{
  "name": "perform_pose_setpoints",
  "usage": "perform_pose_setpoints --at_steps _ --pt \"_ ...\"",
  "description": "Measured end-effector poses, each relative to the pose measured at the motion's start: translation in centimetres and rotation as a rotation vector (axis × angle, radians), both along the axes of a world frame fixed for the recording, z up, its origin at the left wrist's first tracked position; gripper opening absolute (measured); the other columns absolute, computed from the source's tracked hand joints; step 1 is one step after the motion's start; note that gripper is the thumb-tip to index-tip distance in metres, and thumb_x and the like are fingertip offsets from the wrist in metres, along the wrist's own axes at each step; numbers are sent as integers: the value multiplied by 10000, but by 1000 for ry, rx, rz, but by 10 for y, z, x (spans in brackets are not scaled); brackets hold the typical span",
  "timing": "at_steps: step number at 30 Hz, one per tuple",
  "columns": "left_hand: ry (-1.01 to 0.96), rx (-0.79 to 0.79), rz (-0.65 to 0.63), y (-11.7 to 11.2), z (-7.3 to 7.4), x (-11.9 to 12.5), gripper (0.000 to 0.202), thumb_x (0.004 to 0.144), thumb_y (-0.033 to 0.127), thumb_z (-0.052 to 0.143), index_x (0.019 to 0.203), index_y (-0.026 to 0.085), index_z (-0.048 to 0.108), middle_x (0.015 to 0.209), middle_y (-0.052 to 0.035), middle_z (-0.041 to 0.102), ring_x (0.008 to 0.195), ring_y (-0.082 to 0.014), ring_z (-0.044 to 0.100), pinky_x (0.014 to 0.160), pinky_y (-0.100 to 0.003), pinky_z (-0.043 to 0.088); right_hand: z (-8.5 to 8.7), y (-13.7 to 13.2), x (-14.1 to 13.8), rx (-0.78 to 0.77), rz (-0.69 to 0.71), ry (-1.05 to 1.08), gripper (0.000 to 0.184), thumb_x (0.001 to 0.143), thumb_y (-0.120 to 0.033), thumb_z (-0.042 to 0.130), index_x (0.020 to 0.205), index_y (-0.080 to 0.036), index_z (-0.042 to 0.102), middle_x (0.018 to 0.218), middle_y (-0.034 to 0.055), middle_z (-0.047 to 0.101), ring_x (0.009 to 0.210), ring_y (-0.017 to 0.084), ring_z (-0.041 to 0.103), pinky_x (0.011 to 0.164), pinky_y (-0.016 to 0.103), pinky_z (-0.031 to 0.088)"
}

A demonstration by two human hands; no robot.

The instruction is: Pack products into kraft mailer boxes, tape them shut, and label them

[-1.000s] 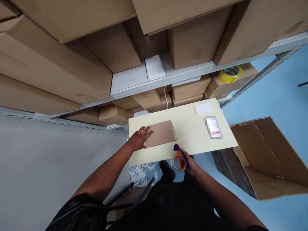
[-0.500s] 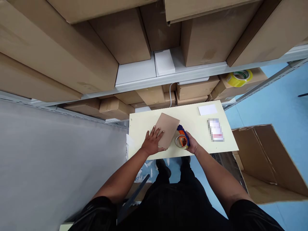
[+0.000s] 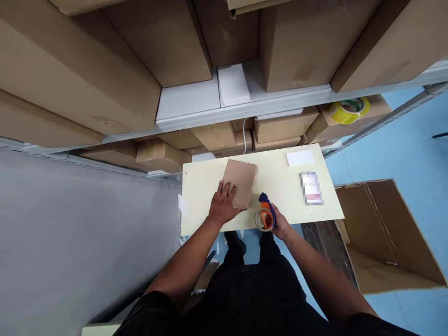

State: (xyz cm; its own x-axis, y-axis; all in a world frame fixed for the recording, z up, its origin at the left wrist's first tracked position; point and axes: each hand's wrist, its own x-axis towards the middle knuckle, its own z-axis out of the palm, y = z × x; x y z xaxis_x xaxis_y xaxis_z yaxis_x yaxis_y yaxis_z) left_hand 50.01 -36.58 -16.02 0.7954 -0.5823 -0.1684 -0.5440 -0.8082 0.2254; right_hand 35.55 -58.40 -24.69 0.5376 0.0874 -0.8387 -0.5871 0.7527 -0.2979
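A small brown cardboard box (image 3: 241, 179) lies on the pale yellow table (image 3: 283, 186). My left hand (image 3: 224, 205) rests on the box's near left part, fingers spread over its top, the thumb by its near edge. To the right of the box, my right hand (image 3: 280, 224) is closed around an orange and blue tape dispenser (image 3: 266, 206) with a tape roll in it. The dispenser is apart from the box, close to the table's front edge, its dark blue end pointing away from me. My right fingers are partly hidden behind it.
A white card (image 3: 300, 157) and a blurred-out item (image 3: 311, 188) lie on the table's right side. Behind stands a shelf (image 3: 196, 119) of cardboard boxes, with a yellow tape roll (image 3: 350, 110) on one. A large open carton (image 3: 392, 238) is at the right.
The tape dispenser in my right hand has moved slightly toward me, away from the box. The box has turned a little under my left hand, which stays on it. The view has shifted slightly.
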Motion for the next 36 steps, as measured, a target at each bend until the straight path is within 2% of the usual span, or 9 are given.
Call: perform_pose_setpoints --at_steps 5,11,17,21,24,26,28,31,36 --pt "22 70 99 -35 6 -9 989 825 701 646 1604 193 308 1660 -180 281 1567 -449 5 1077 -541 464 -2 41 -32 33 -120 29 527 935 -655 527 1178 -220 699 1136 85 776 1119 274 710 954 413 581" --pt "83 -7 219 -57 2 -21 1015 824 685 660 1615 189 261 1689 -165 212 1574 -424 -4 1139 -530 427 -2 57 -19 20 -155 -5 569 954 -683 438 1240 -253 676 1211 58 755 1165 268 691 944 413 588" --pt "139 -120 228 -44 4 -54 866 903 493 623 1585 88 276 1671 -234 210 1570 -443 14 1220 -624 288 6 20 4 124 -208 23 531 962 -647 473 1198 -225 692 1149 75 769 1107 264 705 910 391 591" --pt "201 -81 32 -21 19 -76 802 868 319 657 1583 178 322 1652 -181 301 1572 -400 131 1209 -607 330 4 -34 47 35 -59 123 516 927 -662 547 1108 -206 707 955 80 788 875 253 731 798 406 607" --pt "210 2 -198 -2 28 -51 758 889 252 634 1588 252 343 1627 -138 381 1540 -333 283 1230 -541 314 0 -70 87 -17 85 111 513 891 -647 628 1113 -189 695 896 83 782 795 240 721 755 416 609" --pt "168 61 -263 9 29 -18 738 905 333 658 1583 288 370 1652 -125 348 1552 -341 251 1251 -553 232 -1 -84 113 -43 152 81 510 871 -628 673 1112 -179 693 890 90 781 779 238 718 741 420 614" --pt "86 98 -232 14 25 17 830 846 500 728 1577 298 391 1690 -120 258 1579 -385 111 1258 -610 85 0 -90 136 -72 213 61 487 868 -599 700 1098 -170 691 878 95 778 766 239 717 733 425 617" --pt "16 106 -167 11 11 49 864 850 627 676 1590 306 367 1696 -119 238 1578 -403 81 1220 -667 -51 0 -90 162 -69 255 30 441 893 -555 700 1076 -154 684 823 100 768 744 236 714 726 420 619" --pt "-32 77 -22 -4 -7 47 750 939 610 550 1598 319 344 1690 -116 260 1574 -401 101 1176 -721 -88 -4 -82 178 -94 256 50 487 884 -607 686 1068 -156 681 809 95 759 727 240 708 691 417 614"
